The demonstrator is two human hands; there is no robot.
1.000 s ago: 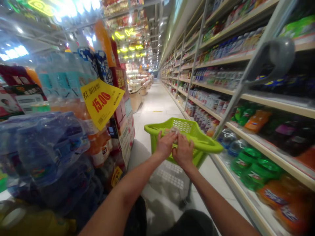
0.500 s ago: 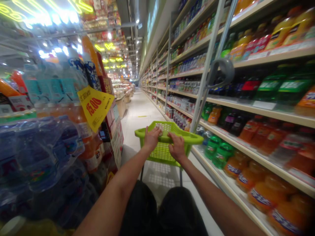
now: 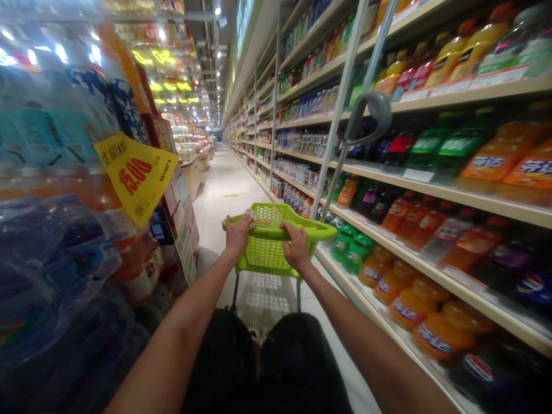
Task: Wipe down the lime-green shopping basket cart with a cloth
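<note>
In front of my knees stands a lime-green shopping cart (image 3: 269,257) with a perforated basket on dark legs. My left hand (image 3: 237,236) is closed over the left part of its near rim. A small pale, crumpled-looking thing (image 3: 250,218) shows at those fingertips; whether the hand holds it or it lies in the basket I cannot tell. Farther right on the same rim, my right hand (image 3: 297,247) is closed, its fingers over the edge. Some small orange spots are visible inside the basket, too small to name.
Shelves (image 3: 431,184) of bottled drinks run along the right, with a grey hook-like loop (image 3: 373,118) on a pole jutting out. At left, shrink-wrapped bottles (image 3: 64,259) are stacked beside a yellow price sign (image 3: 137,177). The pale tiled aisle floor (image 3: 215,198) stretches ahead.
The view has shifted, so the cart, shelves and sign appear farther left and more of the right-hand bottles show. Both hands stay on the cart's rim.
</note>
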